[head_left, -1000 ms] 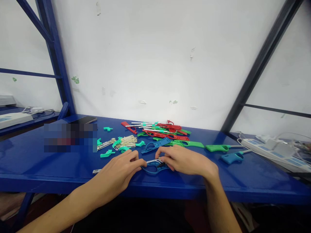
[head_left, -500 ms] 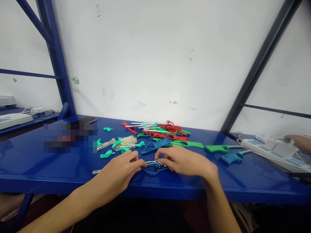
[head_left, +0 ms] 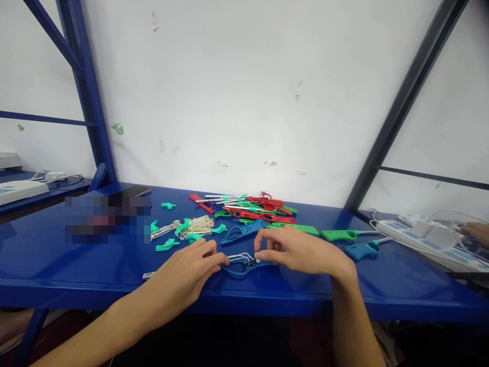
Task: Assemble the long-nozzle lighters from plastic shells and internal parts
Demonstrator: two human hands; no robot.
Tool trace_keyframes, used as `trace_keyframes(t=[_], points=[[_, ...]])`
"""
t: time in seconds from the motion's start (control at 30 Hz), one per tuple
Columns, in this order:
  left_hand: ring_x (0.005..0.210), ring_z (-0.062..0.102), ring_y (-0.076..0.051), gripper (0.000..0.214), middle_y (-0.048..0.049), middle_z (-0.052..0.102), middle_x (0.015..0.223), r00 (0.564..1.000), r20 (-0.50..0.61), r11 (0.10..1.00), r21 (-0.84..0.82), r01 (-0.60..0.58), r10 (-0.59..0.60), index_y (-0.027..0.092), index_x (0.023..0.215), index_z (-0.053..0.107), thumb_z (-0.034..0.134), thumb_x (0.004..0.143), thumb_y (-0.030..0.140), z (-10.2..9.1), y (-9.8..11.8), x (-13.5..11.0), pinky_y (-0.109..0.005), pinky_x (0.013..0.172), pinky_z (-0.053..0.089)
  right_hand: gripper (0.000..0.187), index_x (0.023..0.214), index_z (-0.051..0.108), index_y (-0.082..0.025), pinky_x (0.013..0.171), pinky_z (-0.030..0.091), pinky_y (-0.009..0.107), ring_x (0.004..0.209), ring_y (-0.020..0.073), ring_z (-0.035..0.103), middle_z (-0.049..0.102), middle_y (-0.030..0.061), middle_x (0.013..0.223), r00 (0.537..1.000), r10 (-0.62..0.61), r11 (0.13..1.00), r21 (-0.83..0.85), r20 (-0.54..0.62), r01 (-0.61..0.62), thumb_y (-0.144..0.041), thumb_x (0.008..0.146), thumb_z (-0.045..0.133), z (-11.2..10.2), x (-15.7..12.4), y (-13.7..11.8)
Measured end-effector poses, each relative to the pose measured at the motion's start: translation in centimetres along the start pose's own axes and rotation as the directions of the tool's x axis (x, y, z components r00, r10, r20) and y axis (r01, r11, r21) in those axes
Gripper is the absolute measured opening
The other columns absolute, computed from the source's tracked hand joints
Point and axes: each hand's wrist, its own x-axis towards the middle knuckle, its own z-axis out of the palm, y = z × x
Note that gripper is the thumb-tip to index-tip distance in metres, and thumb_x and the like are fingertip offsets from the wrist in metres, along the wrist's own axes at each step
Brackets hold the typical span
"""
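- Clock read from the blue casing (head_left: 240,273) near the desk's (head_left: 95,278) front edge, twelve towards the wall.
- At twelve a spare blue shell (head_left: 244,232) lies between that casing and a tangled heap (head_left: 263,206) of red and green shells with metal rods.
- Between ten and eleven sit beige parts (head_left: 200,224) among teal pieces (head_left: 167,244); a phone (head_left: 134,191) is at ten, farther off.
- Towards three rest a green lighter (head_left: 338,235) and a blue lighter (head_left: 361,250); farther out, a power strip (head_left: 424,239) and another person's hand (head_left: 477,232), cut off by the edge.
- The left hand (head_left: 194,265) has its fingertips closed on the casing's nine o'clock end.
- The right hand (head_left: 301,251) curls in from three, thumb and forefinger nearly meeting above white wires (head_left: 240,256) and a black part (head_left: 250,263); I can't tell whether it grips anything.
- That hand hides the casing's three o'clock end; a small grey strip (head_left: 148,275) at nine is partly behind the left hand; a blurred patch covers something near ten.
- I count two lighters, one spare blue shell and six teal pieces around the beige parts; the heap is too jumbled to count.
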Motion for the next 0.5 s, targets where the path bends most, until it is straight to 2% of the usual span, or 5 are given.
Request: trace_keyframes(t=[0.13,0.27,0.37,0.5], points=[[0.094,0.061,-0.022,0.032,-0.0046,0.062,0.105,1.000,0.022,1.000,0.004,0.013,-0.014,0.025,0.120,0.067,0.043,0.107,0.008,-0.1,0.1,0.0,-0.031,0.080,0.046,0.014,0.102,0.070,-0.024,0.063,0.043,0.024,0.069,0.0139,0.063,0.067,-0.0045,0.074,0.999,-0.019,0.999,0.026,0.041,0.018,-0.036,0.098,0.072,0.4,0.4,0.2],[0.091,0.061,-0.022,0.034,-0.0049,0.062,0.102,1.000,0.015,1.000,0.007,0.003,-0.004,0.025,0.120,0.068,0.042,0.107,0.008,-0.1,0.1,0.2,-0.030,0.075,0.046,0.018,0.099,0.070,-0.024,0.059,0.041,0.023,0.067,0.0135,0.061,0.065,-0.0060,0.073,0.998,-0.023,0.999,0.031,0.053,0.022,-0.034,0.090,0.082,0.9,0.9,0.1],[0.088,0.061,-0.022,0.034,-0.0044,0.062,0.098,1.000,0.006,1.000,0.017,0.001,-0.002,0.024,0.119,0.070,0.042,0.107,0.009,-0.2,0.2,0.3,-0.029,0.073,0.045,0.017,0.094,0.069,-0.024,0.058,0.039,0.024,0.066,0.0137,0.059,0.063,-0.0061,0.071,0.999,-0.031,0.999,0.021,0.040,0.031,-0.032,0.089,0.084,1.1,1.1,-0.2],[0.088,0.061,-0.021,0.033,-0.0040,0.062,0.098,1.000,0.001,1.000,0.022,0.002,-0.003,0.025,0.120,0.070,0.044,0.108,0.009,-0.2,0.3,0.3,-0.029,0.073,0.045,0.013,0.090,0.069,-0.024,0.066,0.042,0.025,0.076,0.0154,0.063,0.067,-0.0037,0.080,0.997,-0.077,0.997,0.013,-0.004,0.077,-0.028,0.092,0.082,0.9,1.1,-0.6]])
